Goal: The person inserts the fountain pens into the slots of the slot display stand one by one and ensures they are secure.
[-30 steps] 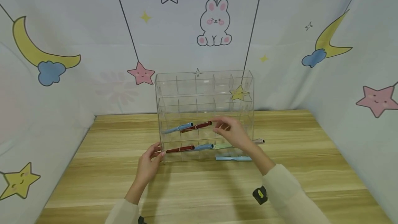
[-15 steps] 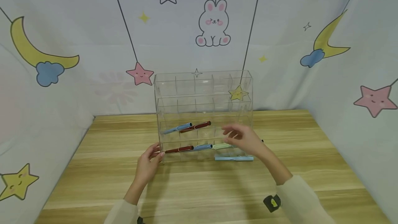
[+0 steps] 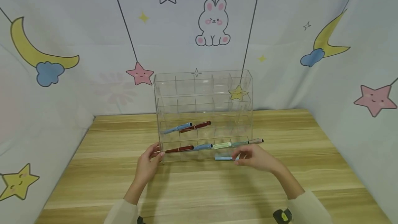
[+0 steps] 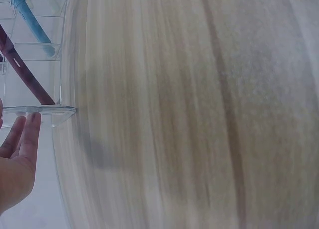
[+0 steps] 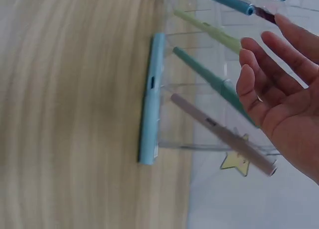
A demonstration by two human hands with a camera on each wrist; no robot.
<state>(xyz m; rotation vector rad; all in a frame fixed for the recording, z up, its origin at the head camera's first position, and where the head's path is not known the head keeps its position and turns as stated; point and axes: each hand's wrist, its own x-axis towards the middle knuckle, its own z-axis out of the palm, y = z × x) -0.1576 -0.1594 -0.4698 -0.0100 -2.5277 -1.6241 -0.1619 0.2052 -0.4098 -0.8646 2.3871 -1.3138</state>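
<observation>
A clear acrylic rack (image 3: pixel 203 101) with rows of compartments stands on the table. My left hand (image 3: pixel 148 163) touches its lower left side; in the left wrist view, fairly straight fingers (image 4: pixel 31 132) lie against the outside of the side panel. A light blue pen (image 3: pixel 223 158) lies on the table before the rack. My right hand (image 3: pixel 258 157) is over that pen's right end in the head view. In the right wrist view its loosely bent fingers hold nothing and appear apart from the pen (image 5: pixel 151 99).
The rack's bottom row holds several pens: dark red (image 3: pixel 180 149), blue (image 3: pixel 203 147), pale green (image 3: pixel 222 145), teal (image 3: pixel 240 143) and pinkish brown (image 3: pixel 256 141). One row up lean a blue pen (image 3: pixel 178 128) and a dark red pen (image 3: pixel 197 126). A printed curtain (image 3: pixel 174 44) hangs behind.
My right hand has moved from beside the upper dark red pen, down and to the right, to the light blue pen on the table. The left hand has stayed at the rack.
</observation>
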